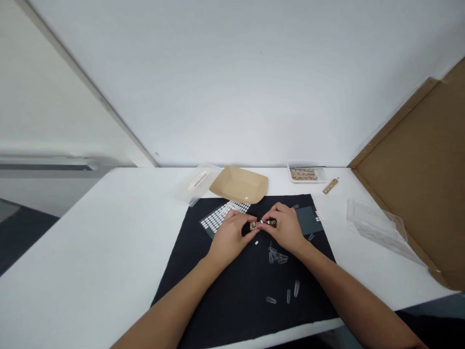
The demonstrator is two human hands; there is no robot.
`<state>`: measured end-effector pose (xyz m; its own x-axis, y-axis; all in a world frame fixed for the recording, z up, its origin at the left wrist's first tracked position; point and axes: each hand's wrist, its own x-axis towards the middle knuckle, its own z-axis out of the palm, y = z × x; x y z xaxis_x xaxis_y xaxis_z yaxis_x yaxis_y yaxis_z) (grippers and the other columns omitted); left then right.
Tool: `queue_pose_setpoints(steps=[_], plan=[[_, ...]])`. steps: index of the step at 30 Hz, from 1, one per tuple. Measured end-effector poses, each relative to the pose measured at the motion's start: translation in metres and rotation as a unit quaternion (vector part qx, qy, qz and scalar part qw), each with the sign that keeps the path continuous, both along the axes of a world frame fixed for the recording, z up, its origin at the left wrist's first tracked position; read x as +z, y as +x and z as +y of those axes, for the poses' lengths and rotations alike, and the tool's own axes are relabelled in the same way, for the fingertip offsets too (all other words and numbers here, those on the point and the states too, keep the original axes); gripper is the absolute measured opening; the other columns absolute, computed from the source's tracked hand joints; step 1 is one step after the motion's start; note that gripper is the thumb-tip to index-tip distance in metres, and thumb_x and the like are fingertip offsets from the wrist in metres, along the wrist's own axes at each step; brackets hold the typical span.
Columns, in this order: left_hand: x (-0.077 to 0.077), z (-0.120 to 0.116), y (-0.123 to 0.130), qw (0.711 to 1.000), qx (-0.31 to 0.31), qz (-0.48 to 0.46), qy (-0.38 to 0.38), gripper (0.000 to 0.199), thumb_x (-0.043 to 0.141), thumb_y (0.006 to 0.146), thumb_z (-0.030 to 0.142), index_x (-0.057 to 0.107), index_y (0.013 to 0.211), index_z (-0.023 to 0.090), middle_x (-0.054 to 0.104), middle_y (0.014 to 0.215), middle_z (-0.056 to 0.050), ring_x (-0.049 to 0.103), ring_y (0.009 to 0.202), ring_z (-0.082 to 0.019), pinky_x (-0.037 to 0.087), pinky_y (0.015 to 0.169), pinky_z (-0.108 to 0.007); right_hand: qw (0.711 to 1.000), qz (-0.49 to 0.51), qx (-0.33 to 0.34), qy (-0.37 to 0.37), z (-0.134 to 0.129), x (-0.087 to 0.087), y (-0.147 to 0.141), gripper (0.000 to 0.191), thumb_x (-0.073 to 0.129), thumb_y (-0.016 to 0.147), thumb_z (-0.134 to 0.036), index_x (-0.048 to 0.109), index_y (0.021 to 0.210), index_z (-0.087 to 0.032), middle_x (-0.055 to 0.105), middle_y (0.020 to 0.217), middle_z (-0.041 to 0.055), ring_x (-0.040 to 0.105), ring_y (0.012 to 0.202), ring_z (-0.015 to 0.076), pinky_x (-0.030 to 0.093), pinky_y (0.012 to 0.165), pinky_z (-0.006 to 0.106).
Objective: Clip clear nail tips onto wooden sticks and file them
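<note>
Over a black cloth (232, 300), my left hand (230, 235) pinches the left end of a small wooden strip (254, 225) with round metal-looking spots. My right hand (285, 227) is closed around the strip's right part, its fingertips at small white pieces on top. One white oval (256, 243) lies on the cloth just below the strip. Sheets of white oval stickers (218, 218) lie behind my left hand, partly covered by it. Clear nail-shaped tips (278, 257) are piled below my right hand, and several more lie nearer the front edge.
A brown paper tray (238, 182) and a clear lid (198, 184) stand at the back. Behind on the right are a box of similar strips (305, 175) and a loose strip (330, 186). A clear plastic case (381, 228) leans near a cardboard panel (417, 184).
</note>
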<state>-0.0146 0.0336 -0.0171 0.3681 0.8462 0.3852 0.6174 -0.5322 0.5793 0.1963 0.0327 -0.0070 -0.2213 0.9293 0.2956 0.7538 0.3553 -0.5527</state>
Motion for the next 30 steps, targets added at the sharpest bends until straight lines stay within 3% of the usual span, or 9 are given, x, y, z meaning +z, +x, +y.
queue_pose_setpoints(steps=[8, 14, 20, 25, 30], plan=[[0.004, -0.001, -0.002, 1.000, -0.007, -0.006, -0.011, 0.022, 0.076, 0.091, 0.025, 0.074, 0.113, 0.022, 0.078, 0.102, -0.007, 0.065, 0.102, -0.028, 0.057, 0.086, -0.043, 0.998, 0.017, 0.053, -0.043, 0.002, 0.003, 0.006, 0.011, 0.086, 0.089, -0.032, 0.080, 0.098, -0.030, 0.070, 0.099, 0.0011, 0.066, 0.098, 0.0213, 0.041, 0.085, 0.036], [0.004, -0.002, -0.004, 1.000, -0.006, -0.002, -0.027, 0.022, 0.076, 0.091, 0.023, 0.074, 0.113, 0.021, 0.078, 0.104, -0.006, 0.065, 0.104, -0.028, 0.058, 0.089, -0.043, 0.998, 0.002, 0.054, -0.041, 0.001, 0.003, 0.008, 0.010, 0.084, 0.090, -0.032, 0.079, 0.098, -0.029, 0.071, 0.100, 0.0015, 0.067, 0.097, 0.0213, 0.042, 0.086, 0.036], [0.004, 0.000, -0.007, 0.999, -0.016, -0.003, -0.030, 0.021, 0.074, 0.093, 0.025, 0.073, 0.114, 0.022, 0.078, 0.105, -0.006, 0.065, 0.104, -0.027, 0.058, 0.090, -0.043, 0.993, -0.061, 0.093, -0.033, -0.003, 0.013, 0.020, 0.042, 0.091, 0.083, -0.036, 0.073, 0.120, -0.027, 0.069, 0.115, 0.0046, 0.065, 0.107, 0.0245, 0.042, 0.090, 0.039], [0.000, 0.004, -0.009, 0.999, -0.031, 0.002, -0.011, 0.022, 0.075, 0.093, 0.026, 0.071, 0.114, 0.023, 0.077, 0.106, -0.006, 0.065, 0.105, -0.028, 0.057, 0.091, -0.044, 0.990, -0.119, 0.074, -0.009, -0.005, 0.014, 0.025, 0.022, 0.085, 0.090, -0.032, 0.074, 0.108, -0.025, 0.069, 0.108, 0.0046, 0.063, 0.099, 0.0237, 0.041, 0.085, 0.038], [-0.001, 0.005, -0.010, 0.999, -0.035, 0.017, 0.020, 0.032, 0.077, 0.093, 0.034, 0.066, 0.121, 0.023, 0.073, 0.113, -0.008, 0.065, 0.109, -0.030, 0.054, 0.098, -0.048, 0.988, -0.135, 0.067, 0.040, -0.003, 0.018, 0.026, 0.015, 0.077, 0.097, -0.029, 0.071, 0.109, -0.024, 0.069, 0.110, 0.0060, 0.061, 0.100, 0.0247, 0.040, 0.084, 0.039]])
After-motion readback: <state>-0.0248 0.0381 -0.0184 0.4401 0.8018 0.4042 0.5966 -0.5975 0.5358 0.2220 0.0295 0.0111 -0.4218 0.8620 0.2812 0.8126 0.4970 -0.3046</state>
